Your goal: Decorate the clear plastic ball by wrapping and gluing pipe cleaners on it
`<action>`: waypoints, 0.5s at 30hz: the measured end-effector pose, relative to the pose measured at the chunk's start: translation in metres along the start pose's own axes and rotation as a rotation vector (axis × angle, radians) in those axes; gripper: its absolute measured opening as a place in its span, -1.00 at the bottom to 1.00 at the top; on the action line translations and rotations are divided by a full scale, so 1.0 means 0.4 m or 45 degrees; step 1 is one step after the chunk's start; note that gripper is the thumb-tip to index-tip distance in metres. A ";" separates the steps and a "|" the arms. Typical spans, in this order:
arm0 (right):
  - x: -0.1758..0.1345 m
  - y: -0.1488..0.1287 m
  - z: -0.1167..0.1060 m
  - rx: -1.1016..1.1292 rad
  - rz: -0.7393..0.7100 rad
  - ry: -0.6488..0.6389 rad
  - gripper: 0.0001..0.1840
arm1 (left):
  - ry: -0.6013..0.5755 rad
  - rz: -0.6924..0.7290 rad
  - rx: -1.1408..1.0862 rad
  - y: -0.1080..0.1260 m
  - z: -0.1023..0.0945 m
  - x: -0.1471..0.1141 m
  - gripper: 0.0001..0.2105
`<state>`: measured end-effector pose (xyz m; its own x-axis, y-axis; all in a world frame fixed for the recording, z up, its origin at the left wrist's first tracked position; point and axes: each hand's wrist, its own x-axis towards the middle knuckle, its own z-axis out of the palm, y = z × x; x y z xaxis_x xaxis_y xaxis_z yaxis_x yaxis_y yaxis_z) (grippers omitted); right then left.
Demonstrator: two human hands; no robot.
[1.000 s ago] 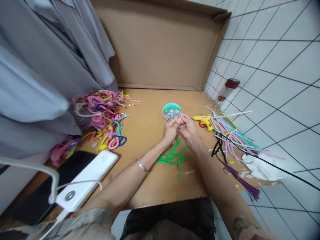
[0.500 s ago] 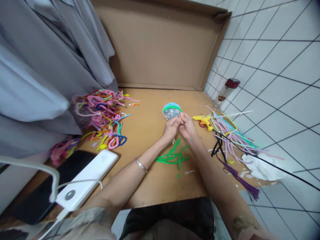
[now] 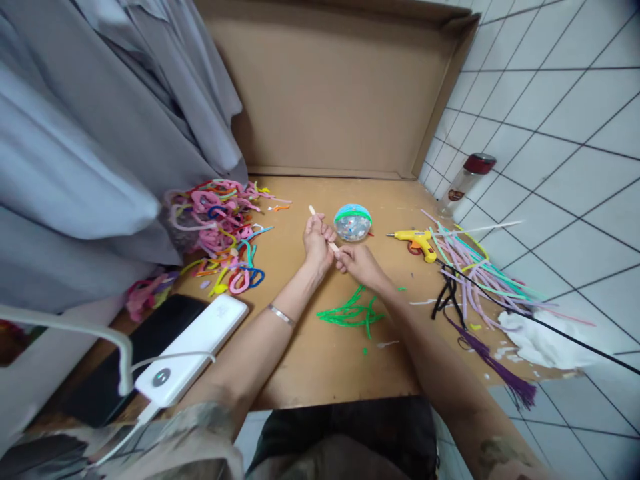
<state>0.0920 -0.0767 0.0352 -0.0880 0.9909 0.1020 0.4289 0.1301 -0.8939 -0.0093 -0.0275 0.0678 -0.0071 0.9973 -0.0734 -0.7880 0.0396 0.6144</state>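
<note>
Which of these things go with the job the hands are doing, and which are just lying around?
Probably for the job:
pale stick, held by left hand and right hand
round thing with a green band, close by
green strips, maybe
yellow glue gun, maybe

Probably just lying around:
white power bank
red-lidded bottle
purple tassel

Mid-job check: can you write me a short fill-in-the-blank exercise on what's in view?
1. The left hand and right hand hold a pale stick near a ball with a ____ band.
2. The silver bracelet is on the ____ wrist.
3. The body of the glue gun is ____.
4. The tassel is ____.

Missing words: green; left; yellow; purple.
</note>
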 end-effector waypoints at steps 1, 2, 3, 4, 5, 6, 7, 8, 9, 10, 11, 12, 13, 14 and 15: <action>-0.005 -0.004 0.007 -0.113 -0.024 0.032 -0.71 | 0.011 -0.003 -0.021 0.003 -0.001 0.001 -0.76; -0.010 -0.008 0.015 -0.220 -0.041 0.073 -0.72 | 0.021 -0.010 -0.042 0.007 -0.002 0.003 -0.77; -0.014 -0.013 0.023 -0.318 -0.050 0.116 -0.75 | 0.033 -0.021 -0.060 0.011 -0.003 0.005 -0.77; -0.017 -0.018 0.031 -0.408 -0.053 0.148 -0.79 | 0.050 -0.035 -0.075 0.015 -0.004 0.008 -0.77; -0.020 -0.023 0.039 -0.488 -0.051 0.164 -0.81 | 0.073 -0.050 -0.089 0.020 -0.005 0.012 -0.76; -0.021 -0.027 0.046 -0.555 -0.048 0.164 -0.82 | 0.101 -0.066 -0.102 0.024 -0.006 0.016 -0.75; -0.022 -0.031 0.051 -0.599 -0.051 0.151 -0.81 | 0.129 -0.080 -0.113 0.027 -0.008 0.021 -0.74; -0.022 -0.033 0.055 -0.619 -0.057 0.134 -0.80 | 0.153 -0.089 -0.123 0.029 -0.010 0.025 -0.74; -0.021 -0.034 0.056 -0.610 -0.066 0.124 -0.79 | 0.168 -0.090 -0.131 0.031 -0.012 0.029 -0.74; -0.019 -0.033 0.055 -0.572 -0.078 0.119 -0.78 | 0.172 -0.084 -0.132 0.031 -0.014 0.033 -0.74; -0.016 -0.031 0.053 -0.509 -0.090 0.119 -0.78 | 0.166 -0.075 -0.126 0.030 -0.016 0.035 -0.75; -0.012 -0.027 0.048 -0.428 -0.095 0.117 -0.78 | 0.152 -0.061 -0.116 0.028 -0.018 0.037 -0.75; -0.008 -0.022 0.043 -0.330 -0.088 0.108 -0.79 | 0.136 -0.048 -0.106 0.026 -0.019 0.038 -0.75; -0.004 -0.016 0.036 -0.204 -0.066 0.067 -0.80 | 0.122 -0.037 -0.101 0.024 -0.020 0.039 -0.75; -0.001 -0.010 0.029 -0.059 -0.030 0.004 -0.81 | 0.111 -0.030 -0.102 0.022 -0.021 0.038 -0.75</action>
<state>0.0799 -0.0779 0.0337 -0.0957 0.9876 0.1245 0.4679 0.1550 -0.8701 -0.0215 -0.0124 0.0655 -0.0387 0.9868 -0.1575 -0.8353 0.0545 0.5470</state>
